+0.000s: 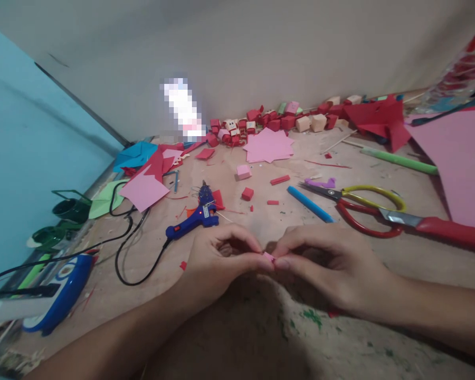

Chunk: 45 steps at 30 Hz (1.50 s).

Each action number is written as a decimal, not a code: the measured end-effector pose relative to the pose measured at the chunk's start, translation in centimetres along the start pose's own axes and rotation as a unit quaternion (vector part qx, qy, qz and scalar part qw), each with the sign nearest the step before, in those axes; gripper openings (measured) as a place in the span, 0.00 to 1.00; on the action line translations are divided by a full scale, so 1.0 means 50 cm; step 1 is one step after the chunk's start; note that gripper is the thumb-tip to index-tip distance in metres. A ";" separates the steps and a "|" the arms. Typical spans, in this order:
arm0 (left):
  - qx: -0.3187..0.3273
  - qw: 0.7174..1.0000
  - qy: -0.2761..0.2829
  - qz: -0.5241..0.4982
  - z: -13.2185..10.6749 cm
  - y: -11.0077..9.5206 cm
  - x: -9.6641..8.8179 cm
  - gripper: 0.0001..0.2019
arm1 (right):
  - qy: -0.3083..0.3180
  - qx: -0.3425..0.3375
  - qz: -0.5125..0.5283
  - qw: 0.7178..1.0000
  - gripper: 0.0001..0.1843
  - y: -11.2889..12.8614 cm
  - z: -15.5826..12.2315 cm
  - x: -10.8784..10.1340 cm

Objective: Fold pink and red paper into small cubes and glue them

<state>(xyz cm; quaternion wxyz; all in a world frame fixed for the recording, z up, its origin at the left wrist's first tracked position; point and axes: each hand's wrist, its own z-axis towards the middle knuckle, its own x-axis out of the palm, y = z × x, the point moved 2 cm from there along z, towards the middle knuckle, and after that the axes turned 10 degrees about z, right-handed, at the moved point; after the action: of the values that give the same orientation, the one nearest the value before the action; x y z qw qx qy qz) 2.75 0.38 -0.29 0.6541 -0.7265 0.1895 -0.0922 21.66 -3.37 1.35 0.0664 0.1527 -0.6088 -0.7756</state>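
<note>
Between my two hands is a small pink paper piece (268, 257), pinched at both ends. My left hand (225, 258) grips its left side with thumb and forefinger. On the other side, my right hand (324, 258) holds it the same way; the fingertips cover most of it. Beyond the hands lie a small pink paper cube (244, 171) and a red paper cube (247, 193). A blue glue gun (192, 219) with a lit red light rests left of them. To the right are scissors (368, 206) with yellow and red handles and a blue stick (309, 203).
Paper cubes (277, 122) line the wall behind a stack of pink paper (268, 146). A black cable (121, 264) loops at left near a blue-and-white power strip (65, 293). A red-handled tool (451, 232), green pen (399, 160) and pink sheet (459, 163) lie at right.
</note>
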 end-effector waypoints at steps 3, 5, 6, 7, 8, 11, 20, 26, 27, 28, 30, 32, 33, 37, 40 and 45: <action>0.004 1.000 0.008 -0.004 0.000 0.000 -0.001 0.09 | -0.001 0.020 0.018 1.000 0.07 -0.005 0.000 0.000; 0.004 1.000 0.012 -0.010 0.001 -0.002 -0.001 0.08 | -0.001 0.023 0.024 0.999 0.07 -0.007 -0.003 0.002; 0.002 1.000 0.012 -0.013 0.001 -0.003 -0.002 0.08 | -0.001 0.019 0.023 1.000 0.06 -0.007 -0.004 0.003; 0.001 1.000 0.011 -0.016 0.002 -0.003 -0.002 0.09 | -0.001 0.012 0.019 1.000 0.06 -0.007 -0.005 0.003; 0.000 1.000 0.011 -0.019 0.002 -0.004 -0.002 0.09 | 0.000 0.002 0.013 1.000 0.06 -0.006 -0.006 0.004; 0.000 0.999 0.025 -0.026 0.002 -0.005 0.000 0.09 | -0.006 -0.032 -0.003 0.999 0.05 -0.002 -0.007 0.004; 0.052 0.999 -0.002 0.013 -0.007 -0.012 0.011 0.05 | 0.005 -0.045 -0.036 0.998 0.06 0.007 -0.005 0.003; 0.052 0.999 -0.010 0.011 -0.008 -0.009 0.010 0.09 | 0.011 -0.032 -0.059 0.998 0.08 0.001 -0.005 0.003; 0.051 0.999 -0.016 0.009 -0.008 -0.008 0.010 0.09 | 0.014 -0.034 -0.058 0.998 0.09 0.000 -0.005 0.003; 0.048 0.999 -0.021 0.007 -0.009 -0.007 0.010 0.09 | 0.016 -0.037 -0.055 0.998 0.09 -0.001 -0.004 0.003; 0.037 0.999 -0.028 -0.001 -0.009 -0.006 0.010 0.08 | 0.015 -0.038 -0.045 0.998 0.09 -0.002 -0.004 0.002; 0.024 0.999 -0.025 -0.011 -0.008 -0.005 0.009 0.08 | 0.012 -0.032 -0.031 0.999 0.10 -0.003 -0.003 0.002; 0.021 0.999 -0.023 -0.015 -0.008 -0.005 0.009 0.08 | 0.012 -0.026 -0.022 0.999 0.10 -0.003 -0.002 0.001; 0.024 1.000 -0.012 -0.015 -0.009 -0.004 0.005 0.09 | 0.008 0.017 0.017 1.000 0.06 -0.010 0.000 0.002; 0.032 0.999 0.004 -0.011 -0.011 -0.005 0.003 0.09 | -0.012 0.072 0.044 0.996 0.04 -0.018 0.004 0.003; 0.032 0.999 0.009 -0.015 -0.009 -0.007 0.004 0.07 | -0.016 0.102 0.056 0.993 0.06 -0.020 0.007 0.002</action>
<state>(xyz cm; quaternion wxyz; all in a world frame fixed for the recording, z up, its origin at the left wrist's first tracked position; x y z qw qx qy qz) 2.83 -0.09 0.09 0.6738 -0.7072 0.1814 -0.1140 21.54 -2.83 0.44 0.0836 0.1117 -0.6935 -0.7068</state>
